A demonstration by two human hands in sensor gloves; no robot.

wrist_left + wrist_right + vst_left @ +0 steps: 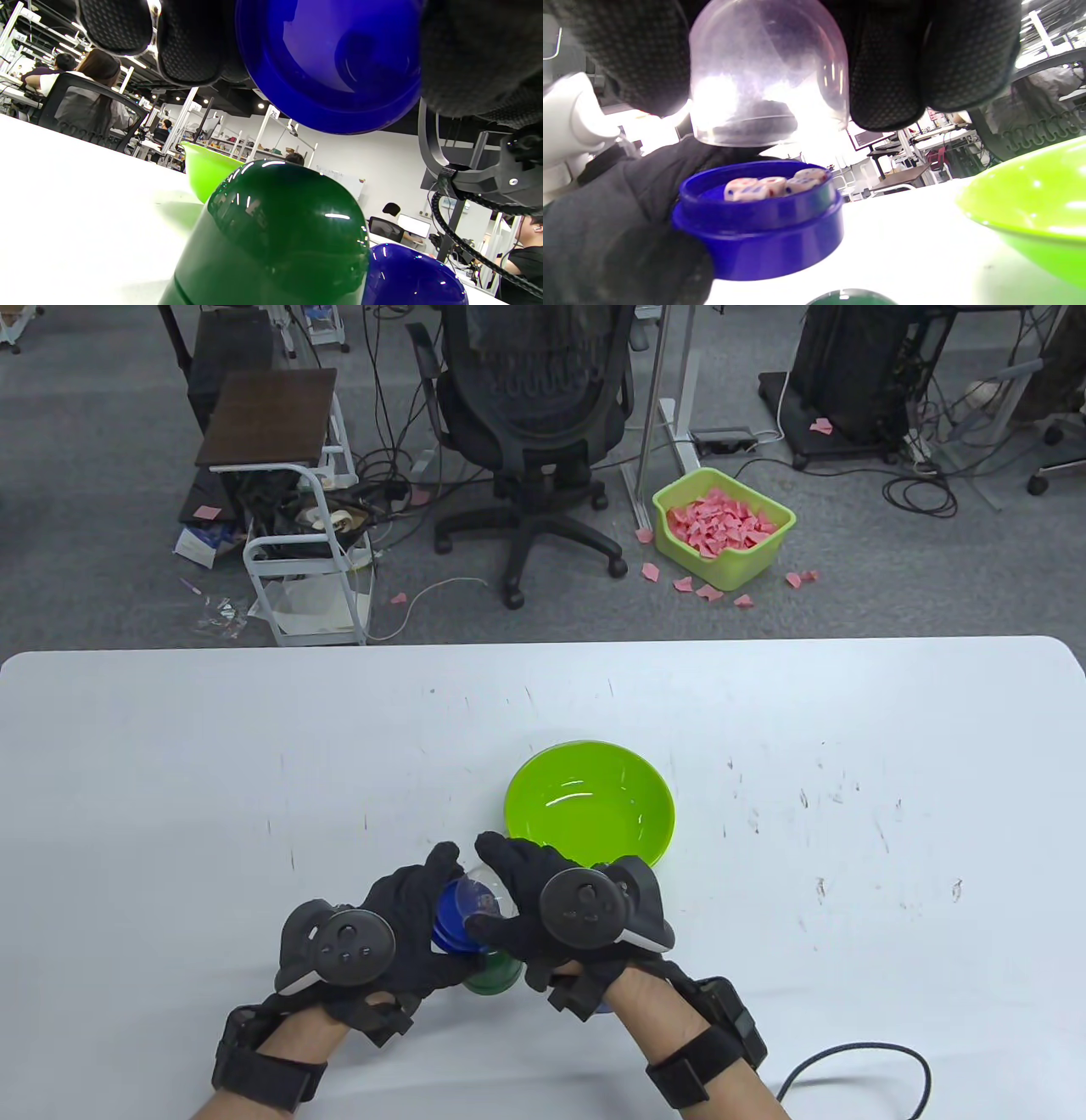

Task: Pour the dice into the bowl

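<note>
Near surface (254,780) front edge | left hand (399,937) fingers grip blue base (759,237) holding dice (774,187) | right hand (543,916) fingers grasp clear dome lid (768,84), lifted off | green bowl (590,802) just beyond

One green bowl (590,802) on one white table (170,780); one blue dice base (757,231) holding four dice (774,186) as far as can be counted, and one clear dome lid (768,72). One green domed cup (271,237), one further blue domed cup (413,275); two gloved hands, left hand (399,933) and right hand (543,912)
</note>
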